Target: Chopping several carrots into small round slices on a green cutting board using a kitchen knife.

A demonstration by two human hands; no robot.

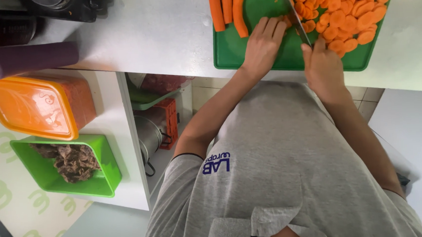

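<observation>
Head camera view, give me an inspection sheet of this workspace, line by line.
Surface: pale counter, with a green cutting board on it.
Job's things: knife; carrot slices piled at one end of the board; carrot sticks at the other.
Clutter: orange-lidded container; green tub of brown shredded stuff; dark purple cylinder.
Hands: left hand pressing on carrot at the blade; right hand gripping the knife.
Cables: nothing seen.
Surroundings: open shelves under the counter; metal pot.
</observation>
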